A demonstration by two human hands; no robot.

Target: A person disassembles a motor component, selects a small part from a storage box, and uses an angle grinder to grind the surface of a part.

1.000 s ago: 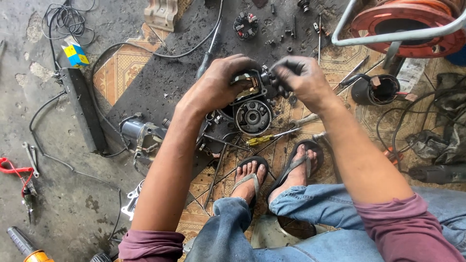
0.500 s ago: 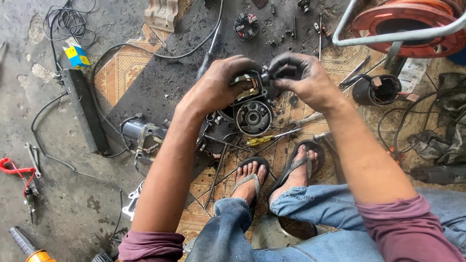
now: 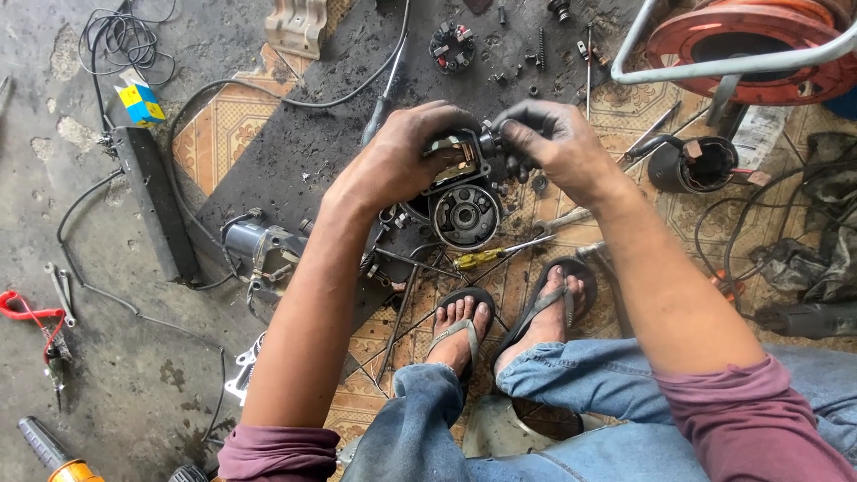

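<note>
Nearest the camera, the sandalled feet (image 3: pixel 500 321) were planted on the patterned floor (image 3: pixel 223 143), with a yellow-handled screwdriver (image 3: pixel 486 257) lying just beyond the toes. Above these, the left hand (image 3: pixel 402 161) was wrapped around the motor housing (image 3: pixel 464 201), fingers curled over its top edge. The right hand (image 3: pixel 553 152), blackened with grease, was pinched narrow on a small dark part (image 3: pixel 496 141) at the housing's upper rim.

The step looked like fitting work at that rim. It would have gone best with the left hand keeping the housing steady and the right hand turning in small, squared movements without forcing.

The housing's round open face with its bearing pointed toward the camera; its long axis ran roughly up from the floor, tilted slightly toward the person. Farther off lay loose screws (image 3: pixel 536 62) and an orange cable reel (image 3: pixel 750 40).
</note>
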